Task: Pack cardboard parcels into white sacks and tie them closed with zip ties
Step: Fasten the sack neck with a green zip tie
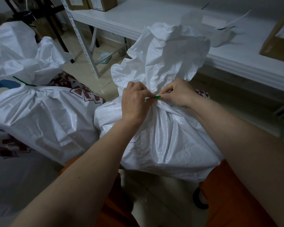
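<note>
A full white woven sack [162,141] stands in front of me, its neck gathered and its loose top flaring upward. A green zip tie [154,97] wraps the gathered neck. My left hand [134,102] pinches the tie's tail on the left of the neck. My right hand [177,94] pinches the tie's head on the right. Both hands press against the sack's neck. To the left lies a second white sack [44,118], closed with a green zip tie [25,83]. The parcels inside both sacks are hidden.
A white table [138,18] runs along the back and right, with cardboard boxes [102,3] at its far end, another box [279,38] at the right, and crumpled white sacks [208,27]. A white slotted rack post [82,43] stands behind. Tiled floor lies between the sacks.
</note>
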A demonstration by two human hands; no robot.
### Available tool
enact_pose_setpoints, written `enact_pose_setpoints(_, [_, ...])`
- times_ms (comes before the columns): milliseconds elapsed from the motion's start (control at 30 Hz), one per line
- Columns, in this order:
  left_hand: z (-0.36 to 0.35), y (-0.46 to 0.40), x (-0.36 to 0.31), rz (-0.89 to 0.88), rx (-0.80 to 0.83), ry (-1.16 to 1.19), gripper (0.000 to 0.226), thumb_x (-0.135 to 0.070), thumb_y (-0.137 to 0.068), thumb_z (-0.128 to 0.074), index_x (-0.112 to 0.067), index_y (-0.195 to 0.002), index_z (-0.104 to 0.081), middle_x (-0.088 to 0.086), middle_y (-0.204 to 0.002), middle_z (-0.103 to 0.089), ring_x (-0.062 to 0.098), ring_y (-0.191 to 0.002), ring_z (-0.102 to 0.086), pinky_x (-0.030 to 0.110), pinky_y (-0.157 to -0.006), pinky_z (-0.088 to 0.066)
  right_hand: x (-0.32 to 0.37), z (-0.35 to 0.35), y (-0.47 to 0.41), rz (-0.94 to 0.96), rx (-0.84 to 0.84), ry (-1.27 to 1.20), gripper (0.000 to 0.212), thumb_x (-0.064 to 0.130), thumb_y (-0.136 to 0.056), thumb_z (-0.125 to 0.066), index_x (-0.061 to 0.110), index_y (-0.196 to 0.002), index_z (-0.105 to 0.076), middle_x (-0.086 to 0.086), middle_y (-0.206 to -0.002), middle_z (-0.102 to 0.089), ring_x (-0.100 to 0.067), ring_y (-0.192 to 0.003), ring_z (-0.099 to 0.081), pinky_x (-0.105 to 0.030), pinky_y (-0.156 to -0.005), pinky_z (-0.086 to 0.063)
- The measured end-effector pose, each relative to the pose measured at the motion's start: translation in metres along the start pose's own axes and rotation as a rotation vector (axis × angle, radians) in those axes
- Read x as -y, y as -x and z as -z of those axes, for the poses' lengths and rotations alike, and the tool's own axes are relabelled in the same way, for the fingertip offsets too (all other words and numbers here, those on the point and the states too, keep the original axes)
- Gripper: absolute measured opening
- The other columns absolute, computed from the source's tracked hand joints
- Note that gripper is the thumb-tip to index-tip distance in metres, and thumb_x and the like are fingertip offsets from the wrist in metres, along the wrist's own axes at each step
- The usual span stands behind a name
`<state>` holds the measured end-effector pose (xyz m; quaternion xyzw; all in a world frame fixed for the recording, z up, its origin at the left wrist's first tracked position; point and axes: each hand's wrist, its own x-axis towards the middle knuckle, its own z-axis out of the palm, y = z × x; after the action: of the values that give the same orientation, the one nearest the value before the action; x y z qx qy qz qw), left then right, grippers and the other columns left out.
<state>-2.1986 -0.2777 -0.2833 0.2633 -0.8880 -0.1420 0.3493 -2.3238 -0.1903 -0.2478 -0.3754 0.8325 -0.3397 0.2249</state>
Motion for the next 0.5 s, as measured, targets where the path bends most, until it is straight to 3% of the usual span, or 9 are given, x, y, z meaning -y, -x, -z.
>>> enact_pose_setpoints(233, [0.002,0.004,0.000,0.114,0.032,-0.062,0.013,-0.024,-0.073,-0.077,-0.020,-0.085,-0.077,0.002,-0.078,-0.060,0.026,-0.082,-0.050,0.034,-0.069,-0.038,0.003,0.003,0.005,0.003,-0.001,-0.035,0.007,0.016,-0.079,-0.075,0.016,-0.087,-0.075,0.001,-0.091,-0.067,-0.015,-0.106,-0.057,-0.023,-0.083,-0.042])
enact_pose_setpoints(333, [0.002,0.004,-0.006,0.064,-0.004,0.000,0.016,-0.021,-0.069,-0.080,-0.018,-0.085,-0.077,0.002,-0.077,-0.058,0.025,-0.079,-0.050,0.031,-0.064,-0.039,0.004,0.005,0.007,0.003,0.001,-0.039,0.006,0.015,-0.078,-0.075,0.021,-0.077,-0.073,0.005,-0.083,-0.065,-0.014,-0.101,-0.057,-0.023,-0.082,-0.041])
enact_pose_setpoints(500, [0.009,-0.002,-0.009,0.073,0.003,-0.015,0.013,-0.022,-0.068,-0.080,-0.016,-0.080,-0.077,0.002,-0.076,-0.060,0.025,-0.080,-0.051,0.035,-0.066,-0.041,0.007,0.007,0.010,0.000,-0.009,-0.060,0.005,0.013,-0.079,-0.074,0.016,-0.082,-0.074,0.003,-0.085,-0.066,-0.009,-0.088,-0.058,-0.018,-0.070,-0.041])
